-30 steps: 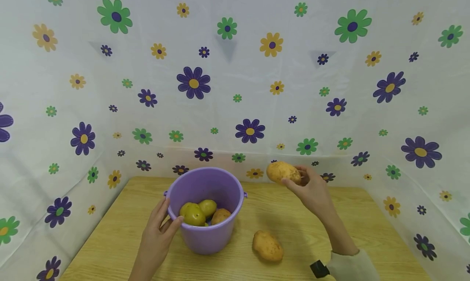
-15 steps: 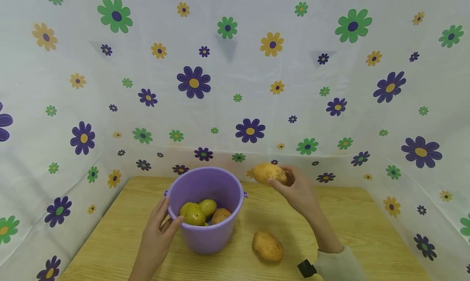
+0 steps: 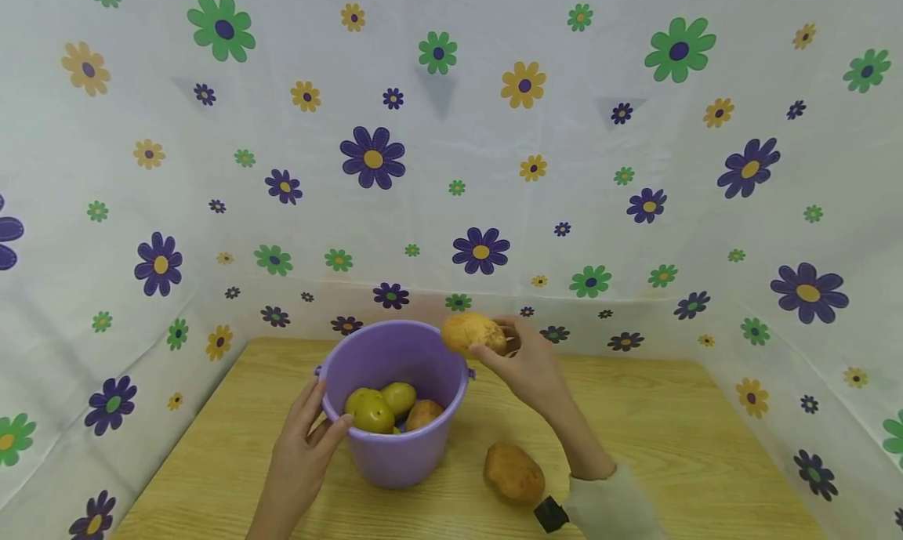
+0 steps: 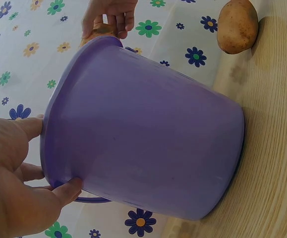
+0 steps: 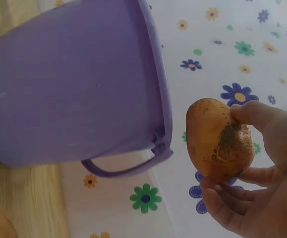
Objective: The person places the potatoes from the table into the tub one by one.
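Observation:
A purple bucket [image 3: 398,458] stands on the table, with several potatoes [image 3: 372,412] lying inside it, some yellow-green and one browner. My left hand [image 3: 299,446] grips the bucket's left rim, thumb and fingers on either side of it, as the left wrist view [image 4: 19,183] also shows. My right hand [image 3: 529,364] pinches a pale brown potato [image 3: 471,334] between thumb and fingers, just above the bucket's right rim. In the right wrist view this potato [image 5: 217,141] has a dark patch and is held beside the bucket's mouth.
Another potato [image 3: 513,473] lies on the wooden table [image 3: 670,446], right of the bucket. The bucket's purple handle [image 5: 128,171] hangs down along its side. A white curtain with printed flowers [image 3: 480,172] closes off the back and both sides.
My right hand has moved left with the potato, from over the table's right part to the bucket's right rim. The left hand and the bucket have stayed put.

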Motion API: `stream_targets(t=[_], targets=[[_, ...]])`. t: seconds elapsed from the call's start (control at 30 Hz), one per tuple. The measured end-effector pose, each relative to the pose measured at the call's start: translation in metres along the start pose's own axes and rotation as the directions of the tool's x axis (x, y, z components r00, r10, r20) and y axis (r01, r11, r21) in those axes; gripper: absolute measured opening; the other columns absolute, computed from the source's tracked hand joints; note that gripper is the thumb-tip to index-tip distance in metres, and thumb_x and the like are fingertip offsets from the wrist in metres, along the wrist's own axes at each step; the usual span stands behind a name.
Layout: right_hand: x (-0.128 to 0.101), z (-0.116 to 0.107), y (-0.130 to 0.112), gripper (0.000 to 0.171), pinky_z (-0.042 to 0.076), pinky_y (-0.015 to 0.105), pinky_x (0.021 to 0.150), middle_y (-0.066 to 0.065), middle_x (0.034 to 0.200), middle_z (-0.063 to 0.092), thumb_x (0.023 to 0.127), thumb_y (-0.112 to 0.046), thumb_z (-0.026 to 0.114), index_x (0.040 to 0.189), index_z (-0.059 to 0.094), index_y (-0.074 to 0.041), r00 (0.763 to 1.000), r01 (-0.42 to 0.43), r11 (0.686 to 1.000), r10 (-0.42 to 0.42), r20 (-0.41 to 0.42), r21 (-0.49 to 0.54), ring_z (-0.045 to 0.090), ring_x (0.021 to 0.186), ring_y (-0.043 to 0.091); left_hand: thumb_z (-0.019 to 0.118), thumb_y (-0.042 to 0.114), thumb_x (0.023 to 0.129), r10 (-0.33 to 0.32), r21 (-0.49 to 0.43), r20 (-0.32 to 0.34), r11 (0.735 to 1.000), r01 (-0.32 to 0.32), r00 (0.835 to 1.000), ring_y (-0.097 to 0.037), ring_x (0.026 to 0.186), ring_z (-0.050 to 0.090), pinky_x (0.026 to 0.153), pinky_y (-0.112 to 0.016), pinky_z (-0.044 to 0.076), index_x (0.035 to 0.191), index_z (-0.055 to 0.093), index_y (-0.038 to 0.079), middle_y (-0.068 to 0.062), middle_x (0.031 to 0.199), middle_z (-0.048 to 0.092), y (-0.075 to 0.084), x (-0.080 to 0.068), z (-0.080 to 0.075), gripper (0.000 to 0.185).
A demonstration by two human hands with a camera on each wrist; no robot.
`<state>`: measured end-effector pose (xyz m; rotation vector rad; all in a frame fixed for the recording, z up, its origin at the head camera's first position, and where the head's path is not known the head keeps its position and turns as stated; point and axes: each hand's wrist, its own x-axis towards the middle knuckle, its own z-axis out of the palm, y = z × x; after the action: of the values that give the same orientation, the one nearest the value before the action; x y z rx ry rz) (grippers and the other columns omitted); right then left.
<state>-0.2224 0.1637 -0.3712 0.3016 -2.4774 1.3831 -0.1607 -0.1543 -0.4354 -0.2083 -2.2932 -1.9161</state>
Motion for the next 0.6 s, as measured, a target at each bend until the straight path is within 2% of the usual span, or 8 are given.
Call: stream_targets(t=[0.3,0.6], targets=[[0.004,0.027,-0.013,0.056,0.063,0.028,0.064,0.017,0.118,0.07,0.088,-0.031,0.086,0.131,0.064,-0.004,0.998,0.051,0.997,-0.053,0.03,0.057,0.068,0.088,0.022,0.066,0.017,0.103,-0.007,-0.008,0.002,1.0,0.007,1.0,-0.044,0.15,0.027,0.106,-0.009,0.039,0.162,0.023,-0.002,-0.019,0.17,0.01,0.0,-0.001,-0.001,0.075],[0.005,0.049,-0.024,0.058,0.063,0.03,0.074,0.012,0.114,0.071,0.09,-0.04,0.082,0.131,0.064,-0.005,0.996,0.057,0.998,-0.056,0.073,-0.011,0.066,0.092,0.022,0.066,0.017,0.104,-0.011,0.0,0.001,1.0,0.011,1.0,-0.044,0.15,0.027,0.107,-0.013,0.04,0.162,0.024,-0.001,-0.019,0.17,0.01,-0.001,0.0,-0.001,0.074]])
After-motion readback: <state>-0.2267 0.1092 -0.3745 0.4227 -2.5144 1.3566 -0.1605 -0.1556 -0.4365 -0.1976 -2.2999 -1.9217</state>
